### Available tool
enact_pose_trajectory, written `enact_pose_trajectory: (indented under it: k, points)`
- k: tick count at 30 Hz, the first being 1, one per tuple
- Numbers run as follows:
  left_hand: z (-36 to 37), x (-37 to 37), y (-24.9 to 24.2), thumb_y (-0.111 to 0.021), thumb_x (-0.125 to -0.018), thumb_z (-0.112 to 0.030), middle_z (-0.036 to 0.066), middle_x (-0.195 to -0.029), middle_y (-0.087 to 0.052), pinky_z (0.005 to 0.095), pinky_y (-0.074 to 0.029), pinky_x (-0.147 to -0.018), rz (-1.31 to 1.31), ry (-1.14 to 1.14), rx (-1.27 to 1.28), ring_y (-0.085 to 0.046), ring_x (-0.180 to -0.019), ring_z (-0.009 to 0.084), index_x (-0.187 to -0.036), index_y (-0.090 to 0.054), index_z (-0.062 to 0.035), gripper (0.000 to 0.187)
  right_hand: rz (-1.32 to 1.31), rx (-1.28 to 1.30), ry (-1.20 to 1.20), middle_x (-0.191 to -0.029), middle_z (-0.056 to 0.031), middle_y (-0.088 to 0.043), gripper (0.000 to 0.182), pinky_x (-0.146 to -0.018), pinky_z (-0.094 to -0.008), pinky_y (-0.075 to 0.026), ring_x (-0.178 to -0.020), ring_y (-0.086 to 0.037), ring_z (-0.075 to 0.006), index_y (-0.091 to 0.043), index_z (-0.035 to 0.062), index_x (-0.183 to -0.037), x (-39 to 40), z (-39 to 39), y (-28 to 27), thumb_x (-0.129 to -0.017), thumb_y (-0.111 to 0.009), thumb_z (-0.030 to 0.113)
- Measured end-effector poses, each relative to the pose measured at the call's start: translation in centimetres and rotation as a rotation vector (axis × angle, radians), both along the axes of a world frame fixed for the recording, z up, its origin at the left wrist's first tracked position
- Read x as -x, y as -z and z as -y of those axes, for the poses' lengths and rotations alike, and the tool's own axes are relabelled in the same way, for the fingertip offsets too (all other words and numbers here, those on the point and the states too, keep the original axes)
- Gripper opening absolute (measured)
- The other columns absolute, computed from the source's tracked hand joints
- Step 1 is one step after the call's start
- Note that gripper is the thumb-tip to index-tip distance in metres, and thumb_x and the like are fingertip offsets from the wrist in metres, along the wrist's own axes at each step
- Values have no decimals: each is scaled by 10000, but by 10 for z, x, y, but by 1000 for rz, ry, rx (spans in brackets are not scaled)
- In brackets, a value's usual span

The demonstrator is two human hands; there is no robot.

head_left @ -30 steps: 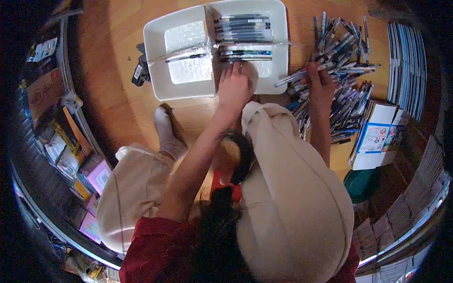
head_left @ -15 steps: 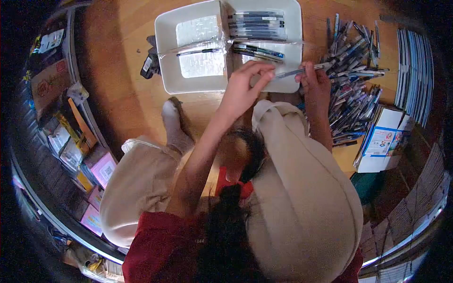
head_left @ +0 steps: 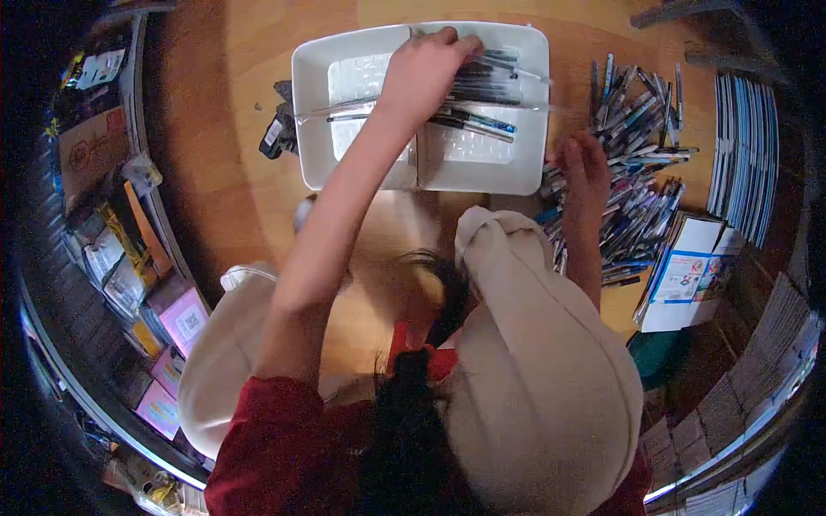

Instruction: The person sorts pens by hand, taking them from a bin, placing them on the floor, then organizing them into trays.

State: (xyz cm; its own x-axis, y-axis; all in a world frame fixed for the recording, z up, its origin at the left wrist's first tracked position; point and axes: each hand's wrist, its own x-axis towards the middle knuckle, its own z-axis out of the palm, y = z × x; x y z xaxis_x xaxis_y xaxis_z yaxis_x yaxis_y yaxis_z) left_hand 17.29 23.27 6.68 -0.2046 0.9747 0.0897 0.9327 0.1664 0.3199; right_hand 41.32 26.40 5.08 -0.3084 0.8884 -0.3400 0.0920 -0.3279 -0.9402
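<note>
A white two-section tray [head_left: 301, 159] lies on the wooden floor. My left hand [head_left: 422, 76] reaches over its divider, fingertips pinched on a clear-barrelled pen [head_left: 520, 72] above the right section. Under it, a row of dark pens [head_left: 486, 89] lies side by side, partly hidden by the hand. Below that row rest several more pens [head_left: 477, 125], one with a blue pattern. A single pen sticks out at the left section, mostly behind my wrist. My right hand [head_left: 587, 163], its fingers loosely bent and apart, hovers by the heap of pens [head_left: 641, 163] and holds nothing visible.
Stacked thin booklets or sheets [head_left: 747, 155] stand right of the heap, with a white and blue printed carton [head_left: 688, 275] nearer me. A dark object [head_left: 280, 129] sits left of the tray. Shelved boxes [head_left: 185, 318] line the left side.
My left hand has taken the pen from between both hands and moved up and left over the tray. My right hand has let go and shifted slightly down toward the heap.
</note>
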Motion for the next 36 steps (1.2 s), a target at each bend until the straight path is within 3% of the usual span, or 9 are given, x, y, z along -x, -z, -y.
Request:
enact_pose_trajectory:
  k: [3,9,13,16,19,22,28,34,36]
  points:
    - [-20,-1,14,-502,-735,-64,119,-824,-602,378,-504,-684,-180,-69,198,-620,-803,265,-947,-547,-113,222,-50,32,50,-802,-39,-572,208,-654,-243,-460,-716,-538,-107,-550,4,-980,-2,3,6,-823,-591,133]
    - [-12,-8,41,-521,-713,-54,119,-911,-584,369,-487,-739,-269,-13,124,-591,-860,274,-927,-528,-70,214,-10,23,3,-838,-45,-592,171,-687,-244,-455,-754,-553,-119,-566,28,-939,-16,-2,25,-814,-597,141]
    - [-4,-16,24,-549,-721,-64,119,-967,-561,384,-459,-767,1,-29,-53,-558,-885,299,-922,-547,-51,201,474,-369,15,-886,-66,-618,168,-767,-268,-429,-794,-578,-175,-584,21,-942,-60,-28,20,-849,-549,157]
    - [13,-37,-5,-526,-763,-60,115,-934,-561,394,-445,-767,200,-35,-85,-548,-858,311,-938,-562,-66,179,816,-434,70,-884,-132,-622,221,-758,-309,-446,-806,-599,-228,-586,14,-955,-102,-39,5,-850,-543,203]
    - [35,-50,-7,-531,-754,-22,118,-922,-563,389,-445,-764,364,-37,-39,-549,-855,307,-911,-577,-65,169,1173,-341,-75,-874,-172,-614,322,-761,-352,-454,-819,-601,-296,-588,2,-933,-142,-37,22,-817,-577,302]
    - [49,-64,-3,-528,-749,-6,118,-925,-563,384,-445,-761,516,-82,20,-551,-858,307,-897,-584,-59,167,1213,-365,-183,-886,-181,-613,416,-772,-389,-448,-846,-585,-346,-591,-7,-916,-144,-24,27,-779,-597,385]
    - [55,-87,0,-516,-752,11,130,-934,-554,386,-449,-767,550,-21,1,-551,-858,327,-913,-590,-54,189,1417,-395,-312,-885,-190,-611,464,-753,-401,-449,-860,-579,-344,-569,-14,-964,-122,-11,33,-765,-601,404]
    - [53,-96,3,-502,-780,-29,132,-927,-554,388,-452,-751,570,41,14,-556,-843,325,-903,-592,-57,155,1197,-211,-383,-888,-195,-618,477,-741,-390,-446,-831,-595,-333,-564,-34,-969,-113,-20,12,-784,-571,406]
    - [56,-98,5,-499,-788,-41,133,-917,-556,390,-452,-748,572,24,28,-558,-835,325,-899,-593,-58,146,1026,-270,-272,-887,-172,-626,445,-733,-367,-447,-804,-607,-292,-578,-35,-950,-119,-17,23,-797,-570,383]
